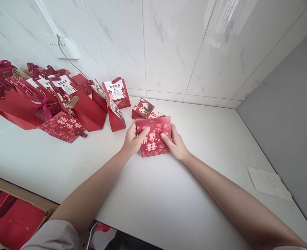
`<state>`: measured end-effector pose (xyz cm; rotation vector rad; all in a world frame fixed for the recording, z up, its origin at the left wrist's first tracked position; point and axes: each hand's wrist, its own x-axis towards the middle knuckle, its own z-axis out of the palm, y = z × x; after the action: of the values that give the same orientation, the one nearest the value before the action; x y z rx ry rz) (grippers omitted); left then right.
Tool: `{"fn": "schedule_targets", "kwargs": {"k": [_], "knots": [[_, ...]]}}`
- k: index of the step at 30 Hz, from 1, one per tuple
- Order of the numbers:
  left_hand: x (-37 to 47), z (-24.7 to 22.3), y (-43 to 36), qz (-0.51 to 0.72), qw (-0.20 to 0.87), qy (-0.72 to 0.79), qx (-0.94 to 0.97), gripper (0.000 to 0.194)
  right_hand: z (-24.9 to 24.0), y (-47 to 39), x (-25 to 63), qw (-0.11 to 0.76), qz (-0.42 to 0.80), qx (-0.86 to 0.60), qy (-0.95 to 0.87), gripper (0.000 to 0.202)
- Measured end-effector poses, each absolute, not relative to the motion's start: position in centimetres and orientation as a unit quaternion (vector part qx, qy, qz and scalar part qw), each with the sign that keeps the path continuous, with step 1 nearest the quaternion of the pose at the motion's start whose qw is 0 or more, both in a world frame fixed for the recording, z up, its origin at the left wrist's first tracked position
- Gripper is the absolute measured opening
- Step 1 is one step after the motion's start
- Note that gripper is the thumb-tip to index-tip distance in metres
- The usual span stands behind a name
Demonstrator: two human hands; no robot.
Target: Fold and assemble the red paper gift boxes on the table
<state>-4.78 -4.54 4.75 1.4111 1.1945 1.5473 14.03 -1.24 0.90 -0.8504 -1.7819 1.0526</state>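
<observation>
Between my two hands is a red paper gift box (157,151), printed with pink flowers and characters and showing a small slot near its top edge. My left hand (134,139) grips its left side, thumb on the front face. At the right side my right hand (176,143) holds it the same way, with the fingers hidden behind. Just beyond it lies a small red box (143,107) with a cartoon couple, partly covered by the held one. To the left stand a slim red box (116,118) and a red box with a white label (116,92).
Several red gift bags and boxes (89,111) crowd the left back of the white table (195,173). A flat paper sheet (269,183) lies near the right edge. A carton (20,189) of red items stands lower left. A cable runs from the wall socket (63,48).
</observation>
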Motion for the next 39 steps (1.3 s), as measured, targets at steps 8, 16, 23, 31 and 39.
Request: {"fn": "schedule_targets", "kwargs": {"k": [8,16,23,31,39], "knots": [[-5.5,0.9,-2.3,0.580,0.436,0.471,0.501,0.054,0.3,0.5,14.5,0.411,0.572,-0.274,-0.655,0.058],[-6.6,1.3,-1.7,0.536,0.514,0.434,0.510,0.056,-0.1,1.3,14.5,0.427,0.679,-0.281,-0.527,0.063],[-6.6,1.8,-1.8,0.546,0.473,0.471,0.506,0.060,0.3,1.3,14.7,0.438,0.694,-0.321,-0.474,0.081],[-6.6,2.3,-2.0,0.532,0.525,0.438,0.499,0.061,-0.5,1.1,14.3,0.474,0.610,-0.383,-0.506,0.069],[-6.4,1.0,-2.0,0.535,0.365,0.532,0.545,0.055,0.2,-0.8,14.2,0.521,0.258,-0.369,-0.725,0.047]]}}
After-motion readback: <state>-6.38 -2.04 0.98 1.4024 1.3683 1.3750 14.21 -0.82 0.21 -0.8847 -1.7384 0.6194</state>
